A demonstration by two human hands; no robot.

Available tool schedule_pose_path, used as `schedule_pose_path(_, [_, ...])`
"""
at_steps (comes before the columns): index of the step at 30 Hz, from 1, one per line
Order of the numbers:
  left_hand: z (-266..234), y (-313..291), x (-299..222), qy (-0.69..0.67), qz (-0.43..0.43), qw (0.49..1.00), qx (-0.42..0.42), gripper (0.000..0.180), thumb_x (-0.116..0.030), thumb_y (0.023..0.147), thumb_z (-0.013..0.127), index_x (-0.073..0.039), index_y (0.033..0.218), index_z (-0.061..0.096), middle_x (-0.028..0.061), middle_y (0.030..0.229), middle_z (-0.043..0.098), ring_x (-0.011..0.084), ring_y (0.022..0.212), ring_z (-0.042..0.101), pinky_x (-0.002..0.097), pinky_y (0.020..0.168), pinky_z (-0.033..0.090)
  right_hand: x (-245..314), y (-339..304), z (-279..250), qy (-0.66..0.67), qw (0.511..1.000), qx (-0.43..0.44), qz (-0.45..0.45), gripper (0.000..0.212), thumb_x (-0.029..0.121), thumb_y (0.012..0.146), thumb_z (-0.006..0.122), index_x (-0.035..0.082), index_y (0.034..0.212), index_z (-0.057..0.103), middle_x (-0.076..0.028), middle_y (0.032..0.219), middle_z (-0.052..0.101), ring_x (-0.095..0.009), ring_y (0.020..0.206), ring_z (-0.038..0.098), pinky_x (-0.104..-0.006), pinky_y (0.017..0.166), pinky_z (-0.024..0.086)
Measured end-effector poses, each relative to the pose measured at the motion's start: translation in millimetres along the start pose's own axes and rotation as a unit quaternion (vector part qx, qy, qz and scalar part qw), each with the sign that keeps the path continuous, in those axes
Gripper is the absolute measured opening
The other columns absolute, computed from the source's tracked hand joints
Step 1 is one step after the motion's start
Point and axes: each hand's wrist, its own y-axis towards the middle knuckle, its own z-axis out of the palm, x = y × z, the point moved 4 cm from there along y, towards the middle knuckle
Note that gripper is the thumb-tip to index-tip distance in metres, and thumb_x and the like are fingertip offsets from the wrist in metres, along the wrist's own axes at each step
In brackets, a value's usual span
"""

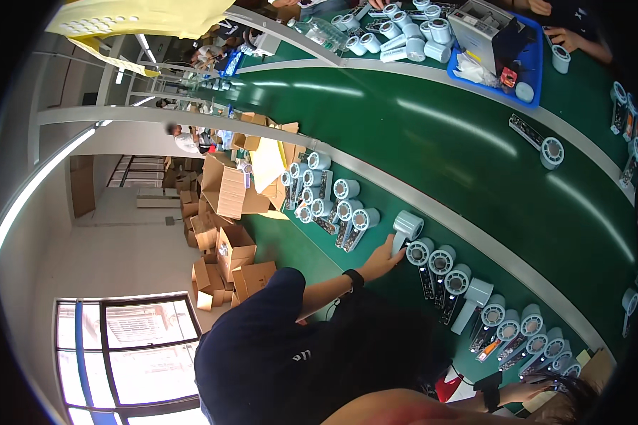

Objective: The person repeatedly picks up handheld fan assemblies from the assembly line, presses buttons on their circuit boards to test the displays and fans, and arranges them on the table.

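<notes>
My left hand (381, 263) is closed round the handle of a pale blue handheld fan (407, 225), whose round head faces away from me over the green bench. Just right of it starts a row of similar fans (441, 261), most with the handle open and dark inner parts showing. One fan in that row (478, 292) lies with its smooth handle side up. At the lower right, my right hand (523, 391) is curled at some small dark thing by the row's near end; its fingertips are partly hidden, and I cannot make out what it holds.
More fans (347, 210) stand grouped on the left of the bench. Beyond a metal rail runs a green belt (376, 117) carrying a single fan (551, 152). Across it are a blue tray (535, 85), piled fans and another person's hands (563, 39). Cardboard boxes (234, 251) stand left.
</notes>
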Motion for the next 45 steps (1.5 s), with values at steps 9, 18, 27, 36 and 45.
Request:
schedule_pose_path(9, [13, 11, 21, -0.332, 0.019, 0.943, 0.001, 0.030, -0.037, 0.095, 0.044, -0.007, 0.098, 0.044, 0.0036, 0.068, 0.052, 0.0152, 0.057, 0.052, 0.0308, 0.055, 0.044, -12, -7, -26, 0.009, 0.997, 0.055, -0.045, 0.049, 0.046, 0.093, 0.046, 0.000, 0.105, 0.058, -0.005, 0.081, 0.055, -0.011, 0.068, 0.048, -0.0204, 0.054, 0.036])
schedule_pose_path(18, [50, 16, 34, -0.457, -0.041, 0.862, 0.214, 0.037, -0.043, 0.095, 0.040, -0.010, 0.079, 0.043, 0.0009, 0.062, 0.048, 0.0103, 0.049, 0.046, 0.0252, 0.047, 0.040, 23, -58, -13, 0.122, 0.980, 0.153, -0.032, 0.043, 0.048, 0.093, 0.045, 0.006, 0.095, 0.058, 0.000, 0.066, 0.050, -0.007, 0.052, 0.040, -0.0183, 0.043, 0.028])
schedule_pose_path(27, [57, 13, 38, -0.416, 0.066, 0.898, 0.123, 0.048, -0.052, 0.092, 0.042, -0.005, 0.093, 0.038, 0.0066, 0.068, 0.053, 0.0153, 0.052, 0.058, 0.0283, 0.048, 0.050, 83, -140, -4, 0.102, 0.968, 0.229, -0.032, 0.036, 0.046, 0.092, 0.048, 0.012, 0.101, 0.056, 0.002, 0.061, 0.046, -0.005, 0.045, 0.037, -0.0171, 0.039, 0.023])
schedule_pose_path(36, [45, 13, 39, -0.282, 0.117, 0.938, 0.166, 0.063, -0.060, 0.086, 0.047, -0.001, 0.105, 0.034, 0.0102, 0.079, 0.057, 0.0175, 0.062, 0.063, 0.0288, 0.053, 0.052, 143, -134, 15, 0.023, 0.926, 0.312, -0.211, 0.025, 0.035, 0.088, 0.059, 0.010, 0.087, 0.055, 0.006, 0.059, 0.039, -0.002, 0.045, 0.032, -0.0186, 0.038, 0.018])
schedule_pose_path(45, [38, 13, 37, -0.216, 0.103, 0.949, 0.207, 0.068, -0.060, 0.083, 0.052, -0.001, 0.110, 0.032, 0.0129, 0.089, 0.060, 0.0180, 0.066, 0.065, 0.0277, 0.055, 0.052, 227, -155, 9, 0.115, 0.904, 0.304, -0.278, 0.017, 0.027, 0.088, 0.060, 0.012, 0.091, 0.054, 0.007, 0.062, 0.039, 0.000, 0.045, 0.026, -0.0189, 0.040, 0.014])
